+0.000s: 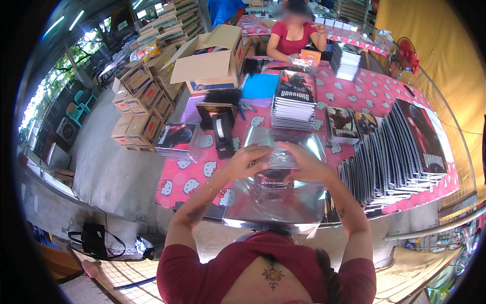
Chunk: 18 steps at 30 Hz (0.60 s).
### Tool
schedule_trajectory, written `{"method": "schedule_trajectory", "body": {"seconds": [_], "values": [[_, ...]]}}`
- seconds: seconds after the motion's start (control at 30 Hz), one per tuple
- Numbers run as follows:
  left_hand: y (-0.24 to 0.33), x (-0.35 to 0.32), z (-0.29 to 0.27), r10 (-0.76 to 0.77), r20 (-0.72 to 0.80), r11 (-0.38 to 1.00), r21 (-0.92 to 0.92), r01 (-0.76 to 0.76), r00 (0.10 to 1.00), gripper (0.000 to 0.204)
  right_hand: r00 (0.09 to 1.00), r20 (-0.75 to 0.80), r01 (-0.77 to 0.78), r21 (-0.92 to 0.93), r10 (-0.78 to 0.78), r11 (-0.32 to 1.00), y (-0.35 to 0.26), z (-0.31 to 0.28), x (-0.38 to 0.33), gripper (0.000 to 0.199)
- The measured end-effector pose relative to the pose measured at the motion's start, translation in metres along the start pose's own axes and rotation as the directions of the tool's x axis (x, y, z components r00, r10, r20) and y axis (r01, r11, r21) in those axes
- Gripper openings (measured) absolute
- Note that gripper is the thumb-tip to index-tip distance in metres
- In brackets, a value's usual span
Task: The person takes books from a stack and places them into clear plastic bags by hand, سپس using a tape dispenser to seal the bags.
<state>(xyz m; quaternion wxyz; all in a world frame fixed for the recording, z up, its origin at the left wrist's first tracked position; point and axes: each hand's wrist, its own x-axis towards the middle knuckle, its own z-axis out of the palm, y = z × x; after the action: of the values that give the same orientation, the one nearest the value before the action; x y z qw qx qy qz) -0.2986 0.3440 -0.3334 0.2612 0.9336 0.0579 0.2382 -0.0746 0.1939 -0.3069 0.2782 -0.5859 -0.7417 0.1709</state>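
At the table's near edge, clear plastic film (268,206) lies over a notebook (273,178) with a dark, red-tinged cover. My left hand (249,161) rests on the film at the notebook's left side, fingers spread and curved. Opposite it, my right hand (304,163) bends over the right side, its thumb and fingers apart. Neither hand looks closed on anything. Glare on the film hides part of the cover. Just beyond my hands stands a tall stack of spiral notebooks (293,111). A black tape dispenser (223,135) is left of the film.
More notebooks (178,139) are piled at left; a long leaning row of notebooks (392,152) fills the right. An open cardboard box (215,73) stands at the back left, near a blue sheet (260,86). Across the pink table (331,180) sits another person (293,38).
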Motion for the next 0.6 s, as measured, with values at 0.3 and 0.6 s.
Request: {"method": "schedule_trajectory", "body": {"seconds": [0.3,0.6], "values": [[0.001,-0.015,0.013,0.065,-0.064,0.981,0.187,-0.053,0.996,0.038,0.988,-0.119,0.083,-0.141,-0.1,0.987,0.012,0.027,-0.002,0.029],[0.007,0.023,0.024,-0.225,-0.083,0.917,0.32,0.24,0.971,0.042,0.985,-0.166,0.005,-0.268,-0.051,0.963,0.021,0.011,0.032,0.038]]}}
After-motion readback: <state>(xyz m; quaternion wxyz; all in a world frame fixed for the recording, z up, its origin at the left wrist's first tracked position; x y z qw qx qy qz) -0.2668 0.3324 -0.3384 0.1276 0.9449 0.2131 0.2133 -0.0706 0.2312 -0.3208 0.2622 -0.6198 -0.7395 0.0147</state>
